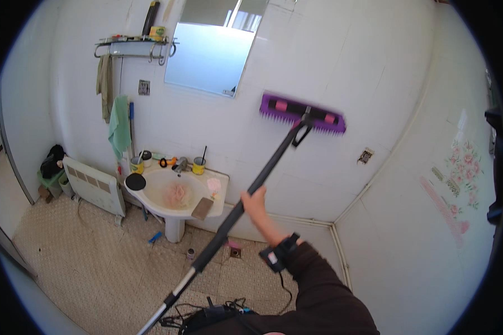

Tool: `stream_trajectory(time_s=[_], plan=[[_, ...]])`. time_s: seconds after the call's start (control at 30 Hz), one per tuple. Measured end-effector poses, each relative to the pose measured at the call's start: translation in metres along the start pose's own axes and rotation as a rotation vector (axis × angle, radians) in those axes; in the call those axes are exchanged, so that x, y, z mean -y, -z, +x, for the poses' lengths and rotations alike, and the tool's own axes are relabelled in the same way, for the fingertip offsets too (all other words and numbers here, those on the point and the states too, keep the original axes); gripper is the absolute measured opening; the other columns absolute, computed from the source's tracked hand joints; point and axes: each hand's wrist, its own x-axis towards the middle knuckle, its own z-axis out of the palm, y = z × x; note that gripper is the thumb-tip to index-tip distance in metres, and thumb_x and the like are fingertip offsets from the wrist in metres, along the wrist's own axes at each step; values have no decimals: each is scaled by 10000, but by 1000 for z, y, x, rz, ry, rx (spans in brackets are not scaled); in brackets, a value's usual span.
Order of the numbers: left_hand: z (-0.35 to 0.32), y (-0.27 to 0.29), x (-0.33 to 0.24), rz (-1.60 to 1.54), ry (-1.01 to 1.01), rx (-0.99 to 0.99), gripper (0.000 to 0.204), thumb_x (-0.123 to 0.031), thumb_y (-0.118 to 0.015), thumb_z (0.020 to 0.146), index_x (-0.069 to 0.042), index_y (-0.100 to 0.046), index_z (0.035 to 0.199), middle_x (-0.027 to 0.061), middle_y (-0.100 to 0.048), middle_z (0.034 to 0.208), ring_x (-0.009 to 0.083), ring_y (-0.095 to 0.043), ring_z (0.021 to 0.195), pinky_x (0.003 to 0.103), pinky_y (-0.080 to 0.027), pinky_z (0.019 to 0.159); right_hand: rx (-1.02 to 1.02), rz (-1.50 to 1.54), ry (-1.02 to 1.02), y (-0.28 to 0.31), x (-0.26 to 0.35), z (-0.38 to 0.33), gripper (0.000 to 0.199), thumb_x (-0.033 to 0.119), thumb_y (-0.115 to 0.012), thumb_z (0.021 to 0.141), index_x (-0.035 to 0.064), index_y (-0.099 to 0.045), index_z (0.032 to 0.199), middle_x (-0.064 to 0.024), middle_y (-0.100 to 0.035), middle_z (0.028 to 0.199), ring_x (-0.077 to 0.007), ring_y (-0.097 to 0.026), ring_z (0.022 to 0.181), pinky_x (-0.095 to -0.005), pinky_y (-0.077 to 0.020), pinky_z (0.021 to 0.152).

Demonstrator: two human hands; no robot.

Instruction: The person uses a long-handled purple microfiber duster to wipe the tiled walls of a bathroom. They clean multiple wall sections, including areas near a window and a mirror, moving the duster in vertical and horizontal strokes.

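Note:
My right hand (255,207) is closed around the dark grip of a long-handled floor brush (224,226). Its pole slants up from the lower left edge to a wide purple brush head (303,114). That head is against or close to the white tiled wall (318,61), to the right of the mirror, with its bristles pointing down in view. I cannot tell whether they touch the tiles. The pole's lower end runs out of the picture. My left hand is not in view.
A white pedestal sink (151,190), holding pinkish cloth, stands left of the pole. Above it hang a mirror (212,50) and a shelf (134,47). A white radiator (95,187) stands left. Black cables (176,318) show at the bottom. A wall socket (365,156) sits right of the brush.

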Motion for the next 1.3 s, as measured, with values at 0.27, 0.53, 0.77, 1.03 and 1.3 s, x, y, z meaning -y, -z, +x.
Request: stream_trajectory(time_s=[0.27,0.53,0.77,1.03,1.3], plan=[[69,28,-166,-313,-238,-232,245,-234,-691,624,-3,-632,679,189,-594,594,325,-628,610,397,-482,580,-130,-130,377,17,215,157,603,196,-635,701,-124,-273,1062,-313,-552,875,-426,-587,815,-429,-474,757],[80,12,-221,-371,-238,-17,320,-315,-732,601,-24,-663,713,155,-627,635,284,-638,627,361,-493,608,-194,-371,298,4,225,199,624,179,-582,716,-144,-227,1114,-345,-564,936,-434,-599,826,-421,-490,763],[77,-36,-168,-324,-169,61,266,-231,-736,611,-6,-650,723,145,-632,651,272,-634,628,373,-486,603,-151,-321,355,-10,143,153,685,196,-564,730,-128,-176,1192,-330,-574,881,-460,-577,830,-461,-470,757],[43,-66,-42,-160,7,179,223,-175,-704,649,-6,-635,776,170,-630,699,318,-627,686,402,-484,627,41,-275,49,-41,27,29,777,211,-555,770,-129,-60,1264,-322,-581,879,-449,-582,818,-466,-469,744],[-14,-63,64,52,85,144,313,-216,-711,666,7,-652,878,198,-654,775,332,-642,772,403,-497,681,137,-329,-119,-51,-41,-38,839,263,-560,778,-171,-41,1274,-308,-590,880,-421,-596,804,-446,-476,739]])
